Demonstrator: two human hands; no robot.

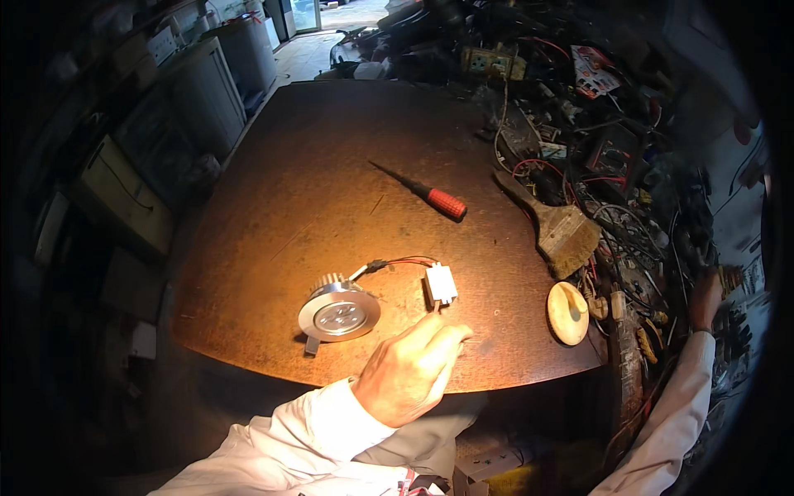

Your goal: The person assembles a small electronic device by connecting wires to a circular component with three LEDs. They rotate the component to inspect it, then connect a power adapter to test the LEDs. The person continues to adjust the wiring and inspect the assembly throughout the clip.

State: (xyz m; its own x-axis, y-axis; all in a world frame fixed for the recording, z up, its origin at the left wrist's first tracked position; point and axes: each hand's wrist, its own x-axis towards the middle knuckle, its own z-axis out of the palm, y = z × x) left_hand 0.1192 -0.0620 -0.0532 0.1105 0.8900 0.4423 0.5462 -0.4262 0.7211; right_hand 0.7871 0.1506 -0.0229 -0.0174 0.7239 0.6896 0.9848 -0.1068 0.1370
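Observation:
A round silver LED downlight (337, 314) lies face up on the brown table, with a metal spring clip at its near side. Red and black wires (405, 260) run from it through a dark connector to a small white LED driver box (441, 283). Just below the box, my left hand (413, 364) is closed, its fingertips pinching what looks like the short lead from the box's near end. My right hand (705, 302) reaches to the far right beside the clutter; its fingers are dim and partly hidden.
A red-handled pointed screwdriver (447, 203) rests mid-table (273, 190). At the table's right edge are a wide brush (566, 240) and a cream oval object (568, 314). Heaped wires, parts and a meter (612, 155) crowd the right side. Cabinets (198, 91) stand at left.

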